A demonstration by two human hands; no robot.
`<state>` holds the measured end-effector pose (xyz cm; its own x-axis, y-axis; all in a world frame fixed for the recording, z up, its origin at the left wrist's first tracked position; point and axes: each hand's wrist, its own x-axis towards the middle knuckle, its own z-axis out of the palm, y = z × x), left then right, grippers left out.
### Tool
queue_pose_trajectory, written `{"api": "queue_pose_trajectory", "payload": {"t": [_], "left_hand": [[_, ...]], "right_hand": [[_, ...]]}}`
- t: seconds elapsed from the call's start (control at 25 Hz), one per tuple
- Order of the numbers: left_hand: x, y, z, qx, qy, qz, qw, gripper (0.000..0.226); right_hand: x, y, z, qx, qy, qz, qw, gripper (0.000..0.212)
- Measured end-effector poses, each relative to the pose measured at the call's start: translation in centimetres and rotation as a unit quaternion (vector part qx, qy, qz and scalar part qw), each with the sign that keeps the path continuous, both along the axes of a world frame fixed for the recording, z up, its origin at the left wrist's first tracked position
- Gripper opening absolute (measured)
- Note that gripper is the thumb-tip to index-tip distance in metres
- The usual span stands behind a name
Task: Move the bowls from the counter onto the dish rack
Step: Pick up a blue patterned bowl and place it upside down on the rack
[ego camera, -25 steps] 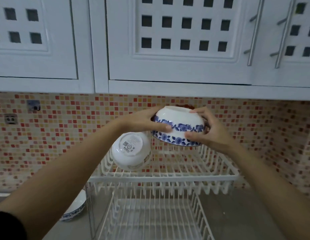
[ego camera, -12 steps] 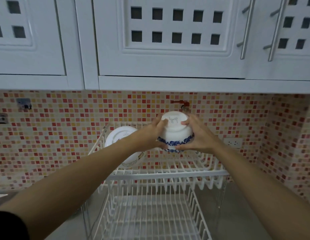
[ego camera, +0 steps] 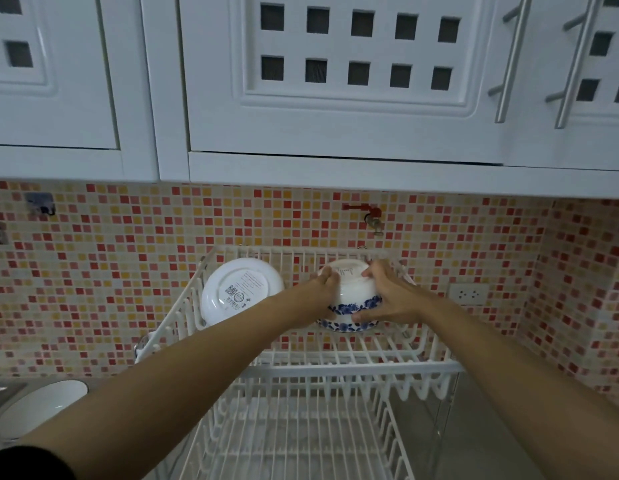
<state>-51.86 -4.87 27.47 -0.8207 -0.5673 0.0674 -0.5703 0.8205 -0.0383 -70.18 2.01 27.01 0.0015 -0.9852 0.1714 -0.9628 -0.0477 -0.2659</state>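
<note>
A white bowl with a blue flower band is upside down at the back right of the white wire dish rack's upper tier. My left hand grips its left side and my right hand grips its right side. Whether the bowl's rim touches the wires is hidden. A plain white bowl leans on its edge at the tier's back left, base with a label toward me. Another white bowl stands on the counter at the lower left, partly behind my left arm.
The rack's lower tier holds nothing that I can see. White wall cabinets hang low above the rack. A red tap sticks out of the mosaic wall behind it, and a wall socket sits to the right.
Both hands carried the blue-flowered bowl away from me and down into the back right of the upper tier. The plain bowl on the rack stayed put.
</note>
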Motion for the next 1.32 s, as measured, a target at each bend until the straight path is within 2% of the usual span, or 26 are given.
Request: {"api": "queue_pose_trajectory", "payload": {"t": [0.28,0.52,0.6,0.76,0.96,1.16,1.24,1.32], "left_hand": [[-0.6,0.5,-0.1,0.013,-0.018,0.024,0.999,0.072],[-0.7,1.4,0.1,-0.026,-0.054,0.031,0.998,0.064],[-0.8,1.5,0.1,-0.024,-0.049,0.022,0.998,0.06],[-0.6,1.1,-0.1,-0.007,-0.023,0.015,1.0,0.046],[-0.6,0.9,-0.4,0.001,-0.04,0.021,0.999,0.051],[0.2,1.3,-0.1,0.01,-0.05,0.018,0.999,0.075],[1.2,2.0,1.3,0.0,-0.01,0.015,1.0,0.076],[3.3,3.1,3.3,-0.017,0.066,0.014,0.998,0.069]], "right_hand": [[-0.2,-0.4,-0.2,0.037,0.027,-0.008,0.999,0.078],[-0.2,-0.4,-0.6,0.059,0.044,-0.026,0.997,0.08],[-0.2,-0.3,-0.6,0.068,0.046,-0.025,0.996,0.088],[-0.2,-0.5,-0.7,0.088,0.032,-0.019,0.995,0.116],[-0.3,-1.3,-1.3,0.089,0.048,-0.013,0.995,0.121],[-0.2,-0.4,-0.2,0.111,0.121,-0.024,0.986,0.13],[0.4,0.8,1.2,0.089,0.134,-0.024,0.987,0.122],[2.1,2.1,2.7,-0.009,0.147,-0.045,0.988,0.102]]}}
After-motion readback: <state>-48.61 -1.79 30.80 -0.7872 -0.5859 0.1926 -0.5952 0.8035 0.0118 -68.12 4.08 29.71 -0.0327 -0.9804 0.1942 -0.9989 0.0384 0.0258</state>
